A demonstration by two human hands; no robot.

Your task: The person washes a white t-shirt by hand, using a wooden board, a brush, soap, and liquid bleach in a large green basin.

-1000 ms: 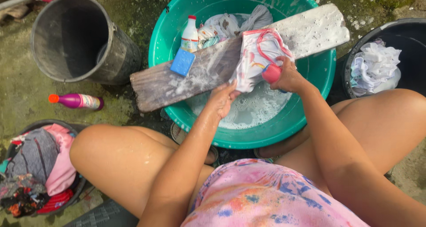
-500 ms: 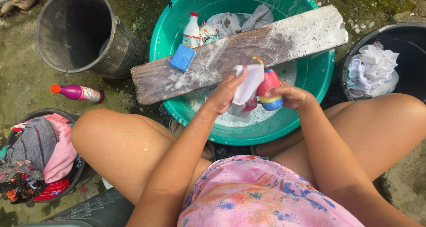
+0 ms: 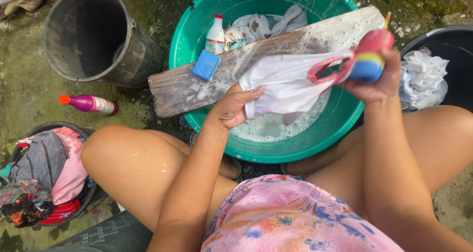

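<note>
Lifted off the wooden board (image 3: 197, 87) now and stretched wide: white garment (image 3: 286, 84), taut above the green basin (image 3: 295, 148) of suds. Left hand (image 3: 231, 109) pinching one edge, right hand (image 3: 377, 77) clenched round the pink-trimmed end plus a colourful brush (image 3: 369, 54). Scrubbed, seemingly; rinsing left. Beside: blue soap (image 3: 206, 64), black tub (image 3: 443, 40) of wrung whites.

A thin, wet white cloth garment (image 3: 288, 87) with pink trim is seen at the centre, beside a glossy plastic brush (image 3: 368, 59). Rough, weathered wood, soap-foamed, is shown by the plank (image 3: 197, 87). Smooth, shiny green plastic forms the basin (image 3: 315, 136); at ten o'clock, matt dark plastic forms the bucket (image 3: 133, 54).
</note>
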